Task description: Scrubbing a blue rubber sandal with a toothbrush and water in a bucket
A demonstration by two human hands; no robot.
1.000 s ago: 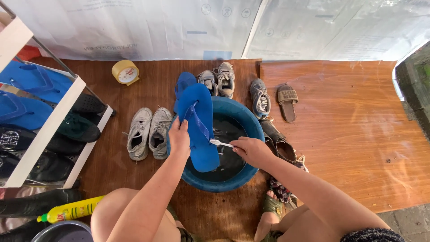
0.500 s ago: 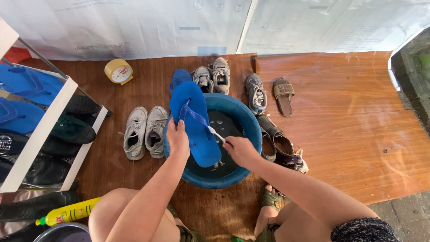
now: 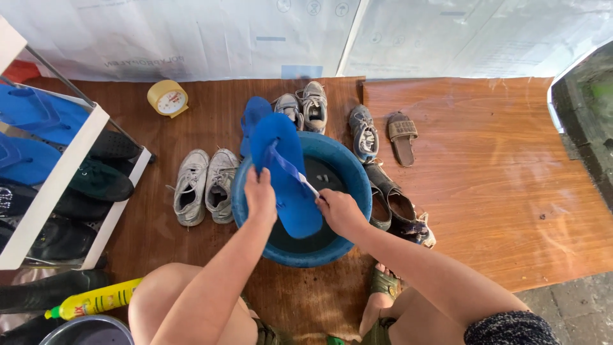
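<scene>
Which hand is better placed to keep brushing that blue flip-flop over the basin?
The right hand: it holds the small brush against the blue flip-flop, while the left hand grips its edge.

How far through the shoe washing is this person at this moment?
Done: nothing shows as finished. In hand: left hand holds a blue flip-flop over the blue basin; right hand scrubs it with a brush. Left: white sneakers, grey sneakers and brown sandal lie on the floor.
</scene>
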